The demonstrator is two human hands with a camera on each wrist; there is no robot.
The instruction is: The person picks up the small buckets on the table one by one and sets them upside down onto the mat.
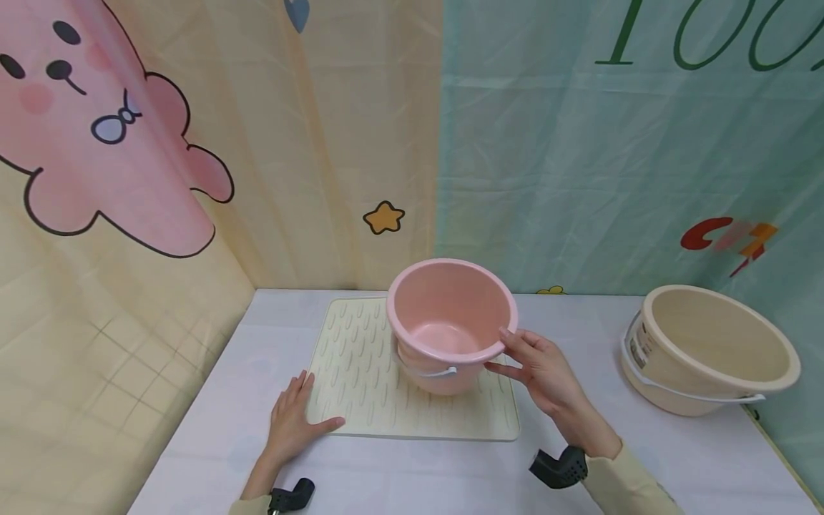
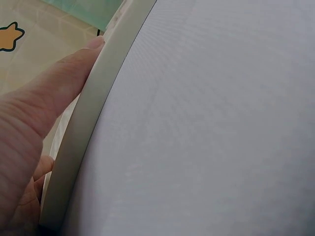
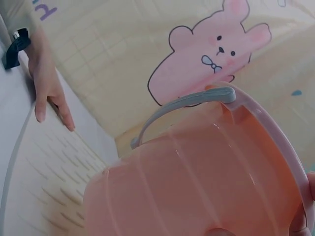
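A pink bucket (image 1: 444,315) with a white handle (image 1: 425,373) stands over the cream textured mat (image 1: 347,400), its mouth facing up. At the bucket's right rim my right hand (image 1: 547,379) pinches the edge, thumb on the rim and fingers beneath it. In the right wrist view the ribbed pink wall (image 3: 187,182) fills much of the frame, with fingertips at its right edge. My left hand (image 1: 292,422) rests on the mat's front left corner, fingers straight and thumb spread along the front edge. The left wrist view shows the thumb (image 2: 64,81) against the mat's side (image 2: 93,103).
A larger beige bucket (image 1: 714,350) with a white handle stands at the table's right side. A white cloth covers the table (image 1: 412,476). Printed curtains (image 1: 309,164) hang along the back and both sides.
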